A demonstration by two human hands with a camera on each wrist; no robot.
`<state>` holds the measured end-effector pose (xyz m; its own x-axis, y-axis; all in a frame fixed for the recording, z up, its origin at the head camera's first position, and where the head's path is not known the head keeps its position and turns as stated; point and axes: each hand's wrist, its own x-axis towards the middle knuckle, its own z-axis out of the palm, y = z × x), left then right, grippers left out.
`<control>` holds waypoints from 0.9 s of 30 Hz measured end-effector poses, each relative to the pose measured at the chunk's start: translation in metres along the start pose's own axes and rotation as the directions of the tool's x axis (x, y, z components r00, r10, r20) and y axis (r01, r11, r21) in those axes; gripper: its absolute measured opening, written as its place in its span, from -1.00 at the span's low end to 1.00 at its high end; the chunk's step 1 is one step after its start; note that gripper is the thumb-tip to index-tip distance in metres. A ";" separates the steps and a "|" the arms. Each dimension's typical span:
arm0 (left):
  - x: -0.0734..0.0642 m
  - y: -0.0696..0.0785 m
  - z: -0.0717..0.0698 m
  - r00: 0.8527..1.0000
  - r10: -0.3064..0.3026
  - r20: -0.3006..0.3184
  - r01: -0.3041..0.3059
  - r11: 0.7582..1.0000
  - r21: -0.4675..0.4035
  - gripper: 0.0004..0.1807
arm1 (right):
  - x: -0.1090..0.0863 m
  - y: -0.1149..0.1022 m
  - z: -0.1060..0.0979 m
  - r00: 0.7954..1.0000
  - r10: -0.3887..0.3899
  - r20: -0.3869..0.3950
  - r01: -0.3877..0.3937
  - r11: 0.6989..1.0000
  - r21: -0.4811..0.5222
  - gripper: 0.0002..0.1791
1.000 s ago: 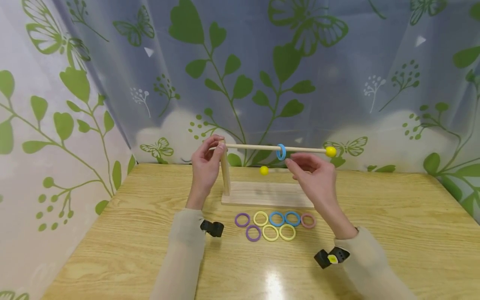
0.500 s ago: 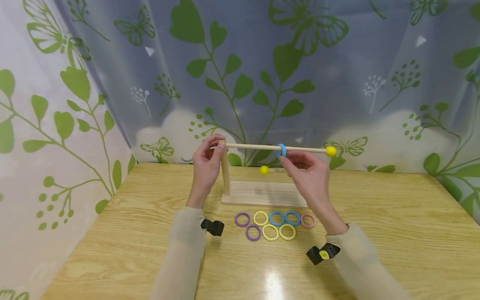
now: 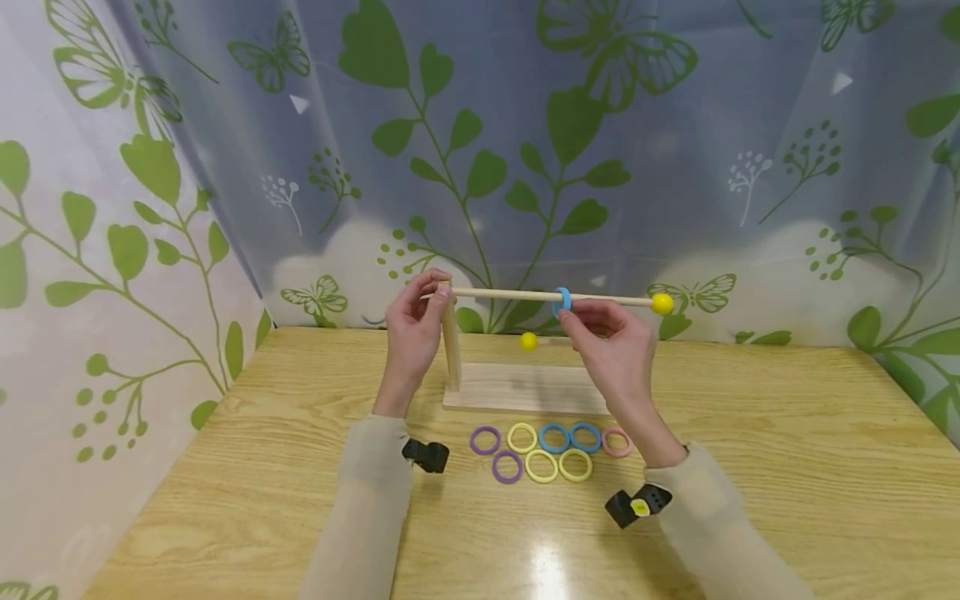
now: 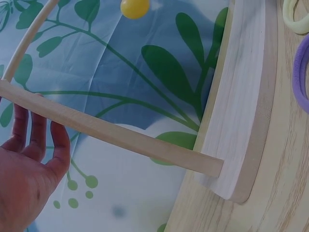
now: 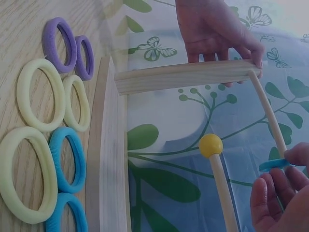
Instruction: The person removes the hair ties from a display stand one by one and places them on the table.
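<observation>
A wooden stand has an upright post (image 3: 452, 354) on a flat base (image 3: 517, 388). From the post's top a thin rod (image 3: 498, 293) runs right to a yellow ball (image 3: 662, 303). My left hand (image 3: 412, 325) holds the top of the post; in the left wrist view its fingers (image 4: 60, 145) lie behind the wood. Around the rod hangs a blue hair tie (image 3: 562, 302), which my right hand (image 3: 621, 354) pinches between thumb and fingers. The right wrist view shows that blue hair tie (image 5: 274, 165) edge-on, with the rod through it.
Below the base lie two rows of loose hair ties: purple (image 3: 485, 440), yellow (image 3: 542, 466), blue (image 3: 554, 437) and pink (image 3: 617, 442). A second yellow ball (image 3: 528, 341) tips a lower rod, partly hidden by my right hand. A patterned curtain (image 3: 480, 167) hangs behind the table (image 3: 300, 500).
My right hand has moved left along the rod and now pinches the blue hair tie, which hung free on the rod a second ago. The left hand has stayed at the post.
</observation>
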<state>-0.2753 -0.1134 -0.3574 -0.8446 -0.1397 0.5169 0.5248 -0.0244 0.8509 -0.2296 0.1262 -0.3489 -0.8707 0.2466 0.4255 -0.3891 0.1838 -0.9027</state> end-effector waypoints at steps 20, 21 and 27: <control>-0.001 -0.001 0.001 1.000 0.005 -0.004 -0.005 1.000 -0.003 -0.77 | 0.002 -0.002 -0.007 0.997 0.018 -0.069 -0.019 1.000 -0.005 -0.79; -0.001 -0.001 0.000 1.000 0.007 -0.003 -0.007 1.000 -0.003 -0.77 | 0.003 -0.001 -0.007 0.997 0.015 -0.070 -0.015 1.000 -0.006 -0.79; 0.000 -0.001 0.000 1.000 0.010 -0.001 -0.010 1.000 -0.001 -0.77 | 0.004 0.000 -0.011 0.997 0.009 -0.081 -0.010 1.000 -0.010 -0.79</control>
<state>-0.2757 -0.1131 -0.3588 -0.8392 -0.1408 0.5253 0.5333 -0.0242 0.8456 -0.2296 0.1376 -0.3468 -0.8472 0.3241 0.4209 -0.3772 0.1909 -0.9062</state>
